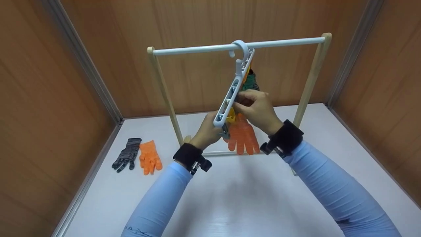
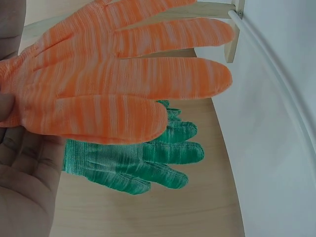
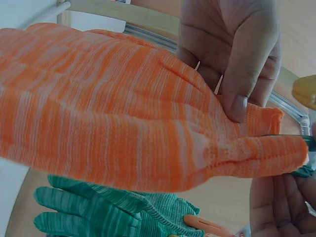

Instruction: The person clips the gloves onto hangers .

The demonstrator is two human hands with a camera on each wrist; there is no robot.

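Note:
A white clip hanger (image 1: pixel 234 88) hangs tilted by its hook from the white bar (image 1: pixel 197 49) of a wooden rack. An orange glove (image 1: pixel 242 136) dangles from its lower end, with a green glove (image 1: pixel 250 82) higher up behind it. My left hand (image 1: pixel 205 131) holds the hanger's lower end, its thumb (image 3: pixel 237 74) pinching the orange glove's cuff (image 3: pixel 261 121). My right hand (image 1: pixel 255 107) curls its fingers on the hanger's frame beside a yellow clip (image 1: pixel 231 117). The left wrist view shows the orange glove (image 2: pixel 113 74) above the green glove (image 2: pixel 143 160), beside my palm (image 2: pixel 24 182).
On the white table (image 1: pixel 250 197), at the left, lie a dark striped glove (image 1: pixel 126 154) and another orange glove (image 1: pixel 149 158). The rack's wooden posts (image 1: pixel 166 95) stand at the back. Brown walls close in on three sides.

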